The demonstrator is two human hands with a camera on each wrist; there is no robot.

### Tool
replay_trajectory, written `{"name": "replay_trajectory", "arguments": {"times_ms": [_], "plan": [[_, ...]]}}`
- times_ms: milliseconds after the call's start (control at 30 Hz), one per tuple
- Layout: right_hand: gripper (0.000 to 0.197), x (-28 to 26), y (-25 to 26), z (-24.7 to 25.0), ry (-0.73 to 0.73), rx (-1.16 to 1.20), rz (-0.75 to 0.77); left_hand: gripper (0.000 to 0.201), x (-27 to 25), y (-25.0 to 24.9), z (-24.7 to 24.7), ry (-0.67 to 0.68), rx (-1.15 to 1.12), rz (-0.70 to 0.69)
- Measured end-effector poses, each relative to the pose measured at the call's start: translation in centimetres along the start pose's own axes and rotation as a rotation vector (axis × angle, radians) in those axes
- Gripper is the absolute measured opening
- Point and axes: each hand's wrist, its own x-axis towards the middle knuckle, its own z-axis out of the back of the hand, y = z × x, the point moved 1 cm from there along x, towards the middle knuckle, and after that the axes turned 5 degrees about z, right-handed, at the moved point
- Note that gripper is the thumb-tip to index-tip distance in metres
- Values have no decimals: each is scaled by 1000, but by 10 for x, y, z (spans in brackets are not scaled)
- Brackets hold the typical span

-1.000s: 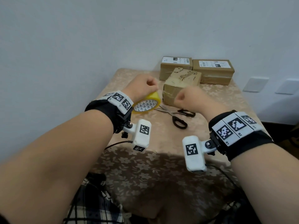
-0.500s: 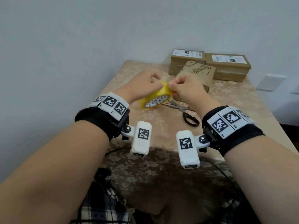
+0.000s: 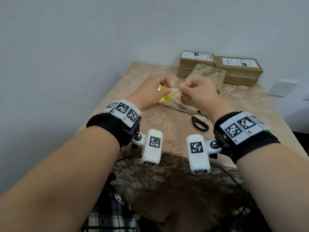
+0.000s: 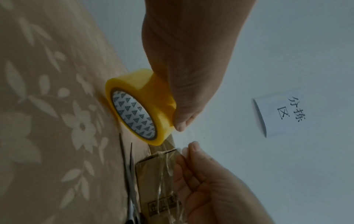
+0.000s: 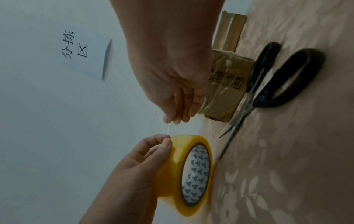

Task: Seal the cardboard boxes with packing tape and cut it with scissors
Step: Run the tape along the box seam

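Note:
My left hand [image 3: 153, 91] grips a yellow roll of packing tape [image 3: 164, 97] [image 4: 141, 112] [image 5: 189, 174] just above the table. Close beside it, my right hand [image 3: 194, 92] [image 5: 172, 84] pinches the clear free end of the tape [image 5: 167, 128], a short strip stretched between the two hands. Black-handled scissors [image 3: 192, 114] [image 5: 275, 84] lie on the cloth below and right of my hands, blades slightly apart. A small cardboard box [image 3: 209, 76] [image 5: 224, 91] stands right behind my right hand, with clear tape on its side.
Two more cardboard boxes [image 3: 195, 64] [image 3: 239, 71] with white labels stand at the table's far edge against the wall. A beige flowered cloth [image 3: 150, 128] covers the table. A paper note [image 4: 279, 115] hangs on the wall.
My right hand came over to the roll and took hold of the tape's end, then pulled a short strip away from it. The roll has tilted in my left hand.

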Motion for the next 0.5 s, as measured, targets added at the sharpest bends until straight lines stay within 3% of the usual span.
{"name": "replay_trajectory", "arguments": {"times_ms": [133, 267, 400, 500], "plan": [[14, -2, -3, -2, -15, -37, 49, 12, 2, -4, 0, -20, -50, 46], [35, -5, -7, 1, -23, 5, 80, 13, 3, -6, -1, -30, -58, 63], [11, -7, -6, 1, 8, -104, 214, 6, 3, -8, -4, -51, -46, 83], [15, -1, -13, -3, -1, -138, 190, 5, 4, -7, -5, -67, -27, 84]]}}
